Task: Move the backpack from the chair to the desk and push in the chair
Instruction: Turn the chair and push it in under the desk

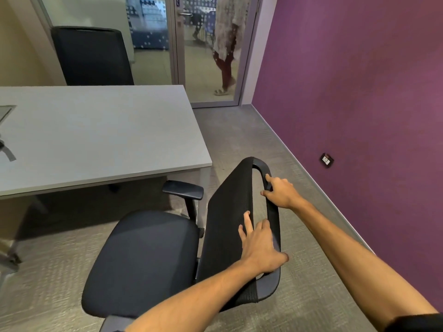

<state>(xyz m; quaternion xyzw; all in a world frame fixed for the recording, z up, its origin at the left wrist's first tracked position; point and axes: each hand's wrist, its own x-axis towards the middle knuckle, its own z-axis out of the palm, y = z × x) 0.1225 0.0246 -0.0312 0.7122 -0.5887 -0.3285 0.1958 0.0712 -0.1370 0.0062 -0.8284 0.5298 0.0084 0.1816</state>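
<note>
A black office chair (143, 255) stands on the carpet, turned with its seat toward the grey desk (100, 130) and apart from it. Its mesh backrest (227, 212) is nearest me. My left hand (260, 245) grips the backrest's top rim, fingers spread over the mesh. My right hand (280, 191) is closed around the same rim farther along. The seat is bare. At the desk's left edge only a grey strap (8, 153) shows; the backpack itself is out of view.
A second black chair (92, 56) stands behind the desk's far side. A purple wall (359, 92) with a floor-level socket (327, 159) runs along the right. A glass door (206, 49) lies ahead, with a person walking beyond it. Grey carpet lies between desk and wall.
</note>
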